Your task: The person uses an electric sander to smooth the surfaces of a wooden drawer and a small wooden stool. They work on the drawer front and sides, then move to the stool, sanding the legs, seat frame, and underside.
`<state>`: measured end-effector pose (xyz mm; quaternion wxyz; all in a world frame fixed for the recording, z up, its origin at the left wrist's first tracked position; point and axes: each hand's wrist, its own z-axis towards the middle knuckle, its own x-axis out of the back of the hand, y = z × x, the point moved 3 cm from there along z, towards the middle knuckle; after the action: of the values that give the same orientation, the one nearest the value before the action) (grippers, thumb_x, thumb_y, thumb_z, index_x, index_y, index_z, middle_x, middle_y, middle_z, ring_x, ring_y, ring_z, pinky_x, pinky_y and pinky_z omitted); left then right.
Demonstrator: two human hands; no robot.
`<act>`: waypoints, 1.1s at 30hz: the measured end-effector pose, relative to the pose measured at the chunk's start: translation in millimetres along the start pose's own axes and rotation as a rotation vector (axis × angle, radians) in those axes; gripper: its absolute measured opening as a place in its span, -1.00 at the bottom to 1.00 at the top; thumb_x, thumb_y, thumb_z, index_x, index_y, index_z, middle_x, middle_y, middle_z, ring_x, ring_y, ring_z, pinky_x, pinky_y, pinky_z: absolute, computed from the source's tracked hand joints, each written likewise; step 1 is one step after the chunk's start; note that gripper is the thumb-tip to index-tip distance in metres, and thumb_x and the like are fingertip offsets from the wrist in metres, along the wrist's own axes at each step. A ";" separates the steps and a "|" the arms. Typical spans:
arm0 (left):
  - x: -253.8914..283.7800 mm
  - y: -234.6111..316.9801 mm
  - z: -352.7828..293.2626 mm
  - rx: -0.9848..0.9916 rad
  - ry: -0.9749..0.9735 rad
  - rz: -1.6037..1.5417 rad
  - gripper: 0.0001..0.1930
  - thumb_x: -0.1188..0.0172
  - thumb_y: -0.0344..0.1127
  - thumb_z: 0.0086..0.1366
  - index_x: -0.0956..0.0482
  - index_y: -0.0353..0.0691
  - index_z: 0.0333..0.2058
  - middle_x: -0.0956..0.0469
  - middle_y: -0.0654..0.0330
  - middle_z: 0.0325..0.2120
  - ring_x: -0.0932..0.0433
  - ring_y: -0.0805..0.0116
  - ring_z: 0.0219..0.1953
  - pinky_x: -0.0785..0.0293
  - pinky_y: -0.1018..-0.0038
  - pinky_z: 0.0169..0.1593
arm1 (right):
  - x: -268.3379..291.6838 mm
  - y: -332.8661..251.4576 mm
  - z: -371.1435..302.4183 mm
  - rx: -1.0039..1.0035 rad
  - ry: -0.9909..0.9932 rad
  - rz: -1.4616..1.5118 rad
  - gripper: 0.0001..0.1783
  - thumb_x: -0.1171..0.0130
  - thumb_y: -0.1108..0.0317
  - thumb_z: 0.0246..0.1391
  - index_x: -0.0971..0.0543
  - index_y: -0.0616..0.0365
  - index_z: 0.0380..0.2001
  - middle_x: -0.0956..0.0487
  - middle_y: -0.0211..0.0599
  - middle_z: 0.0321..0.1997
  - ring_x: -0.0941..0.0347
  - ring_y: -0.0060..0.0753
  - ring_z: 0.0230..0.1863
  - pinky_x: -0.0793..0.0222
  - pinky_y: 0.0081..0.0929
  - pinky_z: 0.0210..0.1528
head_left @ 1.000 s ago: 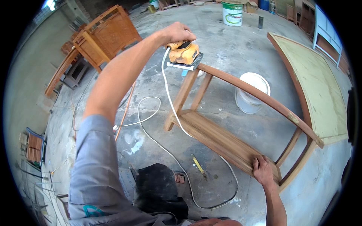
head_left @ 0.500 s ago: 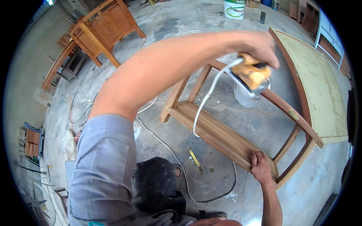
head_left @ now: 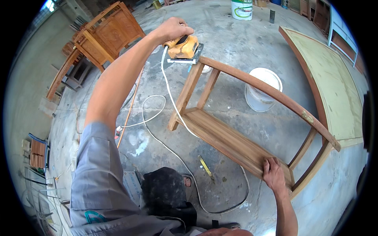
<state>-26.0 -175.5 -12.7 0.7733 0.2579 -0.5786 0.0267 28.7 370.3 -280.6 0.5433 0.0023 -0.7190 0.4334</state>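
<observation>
My left hand [head_left: 176, 30] is closed round a yellow electric sander [head_left: 186, 47] with a flat pad and a white cord. The sander is at the far left end of the curved top rail of a wooden frame [head_left: 271, 91]; whether its pad touches the wood I cannot tell. Below that rail, the frame has slanted posts and a wide lower board [head_left: 228, 137]. Near the board's right end, my right hand [head_left: 274, 174] grips its edge with bent fingers. A pale patch [head_left: 307, 117] marks the rail toward its right end.
Behind the rail stands a white lidded bucket [head_left: 263, 88]. A large curved panel [head_left: 327, 78] is at the right, and carved wooden furniture [head_left: 110, 35] at the far left. On the floor lie the looping white cord [head_left: 167, 147] and a yellow strip-shaped object [head_left: 205, 165].
My left hand has carried the sander leftward and away from me, from the middle of the curved rail to its far left end. My right hand stays on the lower board.
</observation>
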 end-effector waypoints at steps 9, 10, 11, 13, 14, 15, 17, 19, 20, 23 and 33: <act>-5.0 -1.1 -31.1 -0.010 0.147 -0.037 -0.44 -0.34 0.02 0.07 -0.68 -0.28 -0.06 -0.71 -0.07 -0.16 -0.68 0.12 -0.10 -0.57 0.29 0.03 | 4.1 -1.7 1.3 -0.020 -0.026 -0.003 -0.74 0.01 0.31 0.39 -0.57 0.29 -0.17 -0.57 0.22 -0.11 -0.46 0.38 -0.01 -0.39 0.12 0.05; -4.5 -6.1 -32.5 0.035 0.142 -0.051 -0.37 -0.36 0.06 0.04 -0.67 -0.29 -0.01 -0.71 -0.09 -0.11 -0.69 0.07 -0.06 -0.58 0.25 0.04 | 4.8 -3.9 1.7 -0.028 -0.035 -0.007 -0.74 0.01 0.31 0.39 -0.57 0.29 -0.16 -0.57 0.22 -0.10 -0.46 0.38 -0.01 -0.39 0.12 0.05; -9.6 -14.4 -34.1 -0.055 0.174 -0.012 -0.37 -0.36 0.07 0.04 -0.67 -0.28 -0.01 -0.70 -0.09 -0.11 -0.69 0.07 -0.06 -0.58 0.24 0.04 | 2.8 -6.0 1.8 -0.026 -0.044 -0.007 -0.74 0.01 0.31 0.39 -0.57 0.29 -0.15 -0.56 0.22 -0.09 -0.46 0.38 0.00 -0.39 0.12 0.06; -25.6 -24.5 -40.7 -0.180 0.212 0.048 -0.37 -0.37 0.08 0.05 -0.66 -0.27 0.00 -0.69 -0.07 -0.09 -0.68 0.07 -0.05 -0.59 0.22 0.05 | -2.8 -8.3 4.5 -0.011 -0.060 -0.007 -0.74 0.02 0.31 0.40 -0.57 0.28 -0.13 -0.56 0.21 -0.07 -0.46 0.39 0.02 -0.39 0.11 0.06; -35.4 -19.9 -45.6 -0.221 0.216 0.055 -0.37 -0.38 0.08 0.05 -0.66 -0.26 0.00 -0.67 -0.06 -0.08 -0.66 0.07 -0.04 -0.59 0.21 0.05 | -2.9 -7.6 4.0 -0.025 -0.070 -0.005 -0.73 0.03 0.31 0.40 -0.57 0.28 -0.12 -0.56 0.22 -0.06 -0.45 0.39 0.02 -0.39 0.11 0.07; -45.6 13.7 -62.5 -0.201 0.211 0.008 -0.38 -0.38 0.07 0.05 -0.65 -0.24 0.00 -0.65 -0.04 -0.06 -0.62 0.06 0.00 -0.59 0.18 0.06 | -0.7 -5.9 2.9 -0.040 -0.077 -0.007 -0.72 0.04 0.30 0.41 -0.56 0.28 -0.11 -0.55 0.22 -0.05 -0.45 0.39 0.03 -0.39 0.11 0.07; -55.8 84.2 -99.1 -0.153 0.230 -0.114 -0.42 -0.37 0.03 0.06 -0.64 -0.21 0.00 -0.59 0.01 -0.02 -0.53 0.04 0.08 -0.57 0.14 0.09 | 4.8 -2.0 1.5 -0.060 -0.087 -0.035 -0.71 0.06 0.29 0.42 -0.56 0.28 -0.10 -0.55 0.23 -0.03 -0.45 0.40 0.03 -0.39 0.11 0.08; -51.0 116.8 -121.8 -0.318 0.175 -0.104 -0.44 -0.36 -0.01 0.05 -0.63 -0.21 -0.02 -0.56 0.05 -0.01 -0.44 0.05 0.15 -0.53 0.11 0.13 | 5.5 2.9 -1.4 -0.069 -0.100 -0.066 -0.70 0.08 0.28 0.43 -0.55 0.27 -0.09 -0.54 0.24 -0.02 -0.45 0.40 0.04 -0.39 0.10 0.09; -56.0 119.0 -121.1 -0.327 0.196 -0.115 -0.45 -0.36 -0.01 0.04 -0.63 -0.20 -0.02 -0.56 0.06 -0.01 -0.45 0.06 0.15 -0.53 0.11 0.13 | 6.8 6.9 -2.2 -0.032 -0.106 -0.074 -0.69 0.09 0.25 0.44 -0.54 0.26 -0.07 -0.53 0.25 -0.01 -0.45 0.42 0.03 -0.39 0.11 0.08; -62.0 106.3 -119.3 -0.331 0.214 -0.157 -0.45 -0.35 0.00 0.04 -0.63 -0.18 -0.03 -0.56 0.08 -0.01 -0.45 0.07 0.15 -0.52 0.10 0.14 | 7.2 -4.7 -3.1 -0.039 -0.123 -0.053 -0.67 0.09 0.22 0.45 -0.53 0.26 -0.06 -0.53 0.26 -0.02 -0.45 0.43 0.02 -0.39 0.13 0.06; -11.6 -37.8 -77.3 -0.080 0.442 -0.063 -0.47 -0.36 -0.03 0.10 -0.65 -0.27 -0.03 -0.66 -0.03 -0.12 -0.65 0.04 -0.07 -0.55 0.20 0.04 | 4.4 -10.7 1.5 -0.021 -0.087 -0.037 -0.69 0.09 0.25 0.45 -0.53 0.25 -0.08 -0.54 0.25 -0.03 -0.46 0.42 0.02 -0.39 0.15 0.04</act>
<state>51.2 -172.0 -52.4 0.8914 0.2328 -0.3872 0.0354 30.8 364.8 -270.6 0.5195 0.0287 -0.7462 0.4152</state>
